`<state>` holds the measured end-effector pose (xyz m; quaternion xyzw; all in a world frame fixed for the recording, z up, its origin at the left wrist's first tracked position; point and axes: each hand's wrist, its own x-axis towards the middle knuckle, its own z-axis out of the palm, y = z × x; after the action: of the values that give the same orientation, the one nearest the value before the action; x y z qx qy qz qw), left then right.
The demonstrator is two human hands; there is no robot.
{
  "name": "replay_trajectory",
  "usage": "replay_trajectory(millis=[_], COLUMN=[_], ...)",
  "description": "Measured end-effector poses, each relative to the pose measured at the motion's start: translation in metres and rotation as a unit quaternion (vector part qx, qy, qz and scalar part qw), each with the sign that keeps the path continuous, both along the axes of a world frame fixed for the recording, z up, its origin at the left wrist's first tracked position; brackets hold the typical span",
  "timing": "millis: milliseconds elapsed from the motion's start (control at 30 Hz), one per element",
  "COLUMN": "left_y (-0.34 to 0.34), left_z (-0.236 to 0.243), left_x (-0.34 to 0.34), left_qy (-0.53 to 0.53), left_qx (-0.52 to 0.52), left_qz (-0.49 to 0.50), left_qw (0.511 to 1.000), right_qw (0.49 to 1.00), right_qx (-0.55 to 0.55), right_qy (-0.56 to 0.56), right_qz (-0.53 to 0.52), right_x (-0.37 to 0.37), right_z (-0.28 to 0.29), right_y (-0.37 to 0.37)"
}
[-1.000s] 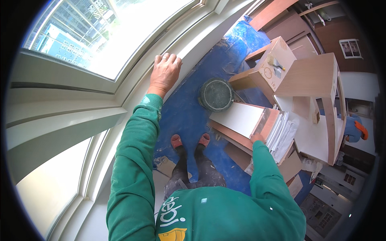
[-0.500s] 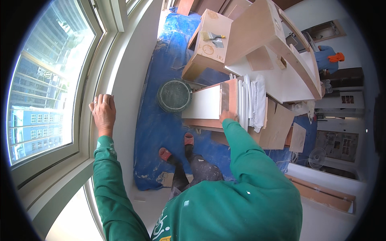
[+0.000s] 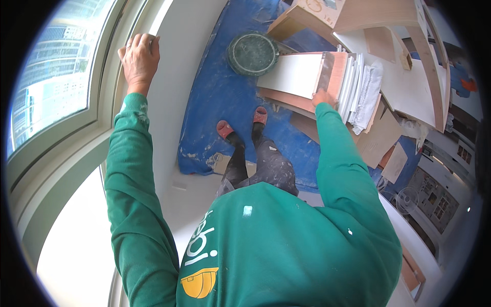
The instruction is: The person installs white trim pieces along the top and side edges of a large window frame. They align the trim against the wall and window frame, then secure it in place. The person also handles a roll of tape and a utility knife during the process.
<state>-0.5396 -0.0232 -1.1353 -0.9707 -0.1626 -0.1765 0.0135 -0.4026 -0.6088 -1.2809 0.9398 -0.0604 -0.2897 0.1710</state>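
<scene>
My left hand [image 3: 139, 60] is raised at the pale window frame [image 3: 103, 95], fingers curled over it near the bright glass [image 3: 57, 66]. My right hand [image 3: 323, 98] is closed at the near edge of stacked white and pink boards [image 3: 289, 72], by a greyish-brown strip on top; what its fingers hold, if anything, is hidden. Long white strips and wrapped pieces [image 3: 358, 89] lie just right of that hand. Below, my feet in red slippers [image 3: 225, 129] stand on blue floor sheeting [image 3: 202, 110].
A dark green round bucket [image 3: 250, 53] sits beside the stack. Plywood carcasses [image 3: 376, 13] and loose panels [image 3: 378, 138] crowd the right. A standing fan [image 3: 406, 199] is farther back. Another person in blue and orange [image 3: 463, 79] is at the far right.
The view has swung round and shifted, so window, boards and bucket sit differently in it. Both my hands stay at the frame and the board stack.
</scene>
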Motion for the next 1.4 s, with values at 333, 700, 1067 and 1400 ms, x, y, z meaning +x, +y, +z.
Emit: replay_trajectory(millis=[333, 700, 1067, 1400], left_y=[0.009, 0.000, -0.024, -0.415], left_z=[-0.007, -0.001, -0.005, -0.158], left_x=[-0.002, -0.010, -0.011, -0.361], left_qy=[-0.050, -0.079, -0.120, -0.112], left_qx=[0.029, 0.000, -0.053, -0.412], left_qz=[-0.030, -0.003, 0.073, 0.415], left_qw=[0.998, 0.997, 0.989, 0.803], right_qw=[0.999, 0.997, 0.986, 0.972], right_qx=[-0.010, 0.007, 0.052, 0.080], right_qy=[-0.012, -0.013, 0.027, 0.020], right_qz=[0.032, 0.081, 0.157, 0.222], right_x=[-0.006, -0.017, 0.021, 0.011], right_z=[-0.003, 0.014, -0.022, -0.010], right_y=[0.004, 0.010, -0.034, -0.038])
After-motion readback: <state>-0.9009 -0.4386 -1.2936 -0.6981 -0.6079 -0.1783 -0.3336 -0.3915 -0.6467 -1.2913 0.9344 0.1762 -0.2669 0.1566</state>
